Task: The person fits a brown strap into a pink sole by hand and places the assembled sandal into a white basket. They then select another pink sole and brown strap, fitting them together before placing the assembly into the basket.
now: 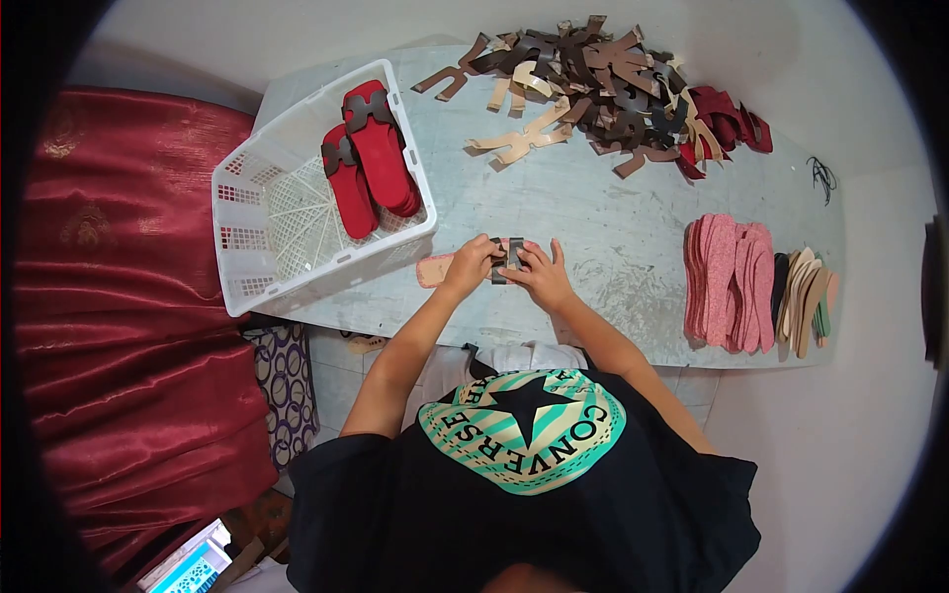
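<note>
A pink-edged sandal sole [433,272] lies across the table in front of me, with a dark brown sandal strap [500,276] around its middle. My left hand [474,265] is closed at the strap's left side, its fingertips bunched on it. From the right, my right hand [543,277] grips the strap and sole, with one finger lifted away. Both hands partly cover the sole, so how the strap's ends sit underneath is hidden.
A white plastic basket [326,282] at left holds finished red sandals [378,148]. Cut straps [603,79] are heaped at the back, with red pieces [727,119] beside them. At right stand rows of pink soles [727,282] and beige soles [796,296]. A black cord [821,178] lies far right.
</note>
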Action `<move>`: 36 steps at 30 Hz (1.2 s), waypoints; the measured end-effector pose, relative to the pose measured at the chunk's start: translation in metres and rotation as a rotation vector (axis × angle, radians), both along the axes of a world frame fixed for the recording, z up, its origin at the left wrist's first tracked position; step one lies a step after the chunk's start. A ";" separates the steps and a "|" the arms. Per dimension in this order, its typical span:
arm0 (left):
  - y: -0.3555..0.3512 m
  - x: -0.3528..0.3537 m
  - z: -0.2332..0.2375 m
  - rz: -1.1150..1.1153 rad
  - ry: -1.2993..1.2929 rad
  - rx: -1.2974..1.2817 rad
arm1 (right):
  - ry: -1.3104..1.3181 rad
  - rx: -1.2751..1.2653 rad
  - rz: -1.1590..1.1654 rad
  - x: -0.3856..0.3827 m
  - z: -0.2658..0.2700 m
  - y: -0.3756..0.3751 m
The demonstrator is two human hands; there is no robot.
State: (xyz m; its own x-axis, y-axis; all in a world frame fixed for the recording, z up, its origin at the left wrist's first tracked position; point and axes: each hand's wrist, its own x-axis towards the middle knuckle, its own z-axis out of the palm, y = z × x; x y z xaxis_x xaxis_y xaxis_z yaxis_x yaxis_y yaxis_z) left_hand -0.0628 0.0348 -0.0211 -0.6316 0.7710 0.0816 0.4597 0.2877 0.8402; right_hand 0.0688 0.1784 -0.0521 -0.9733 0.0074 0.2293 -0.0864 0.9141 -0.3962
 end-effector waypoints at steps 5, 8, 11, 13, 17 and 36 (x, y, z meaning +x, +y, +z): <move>-0.003 -0.003 -0.003 -0.151 0.211 -0.026 | 0.012 0.029 0.000 0.000 0.000 0.000; -0.005 -0.004 -0.003 -0.194 0.245 -0.056 | 0.021 0.051 -0.003 0.000 -0.002 0.000; -0.007 -0.006 -0.007 -0.250 0.290 -0.086 | 0.004 0.029 -0.007 0.000 0.002 -0.001; -0.011 -0.008 -0.013 -0.283 0.332 -0.064 | 0.004 0.032 -0.005 0.001 0.001 0.000; -0.016 -0.012 -0.016 -0.408 0.418 -0.083 | 0.020 0.085 -0.007 0.000 -0.004 0.001; -0.028 -0.015 -0.029 -0.517 0.550 -0.102 | 0.033 0.004 -0.027 0.002 -0.007 0.004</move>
State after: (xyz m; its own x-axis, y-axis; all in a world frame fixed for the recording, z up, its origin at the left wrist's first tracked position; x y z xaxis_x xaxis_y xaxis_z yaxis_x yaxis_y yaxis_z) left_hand -0.0776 0.0072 -0.0505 -0.0771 0.9783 0.1925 0.9017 -0.0140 0.4321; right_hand 0.0704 0.1827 -0.0587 -0.9646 0.0329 0.2618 -0.0746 0.9177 -0.3902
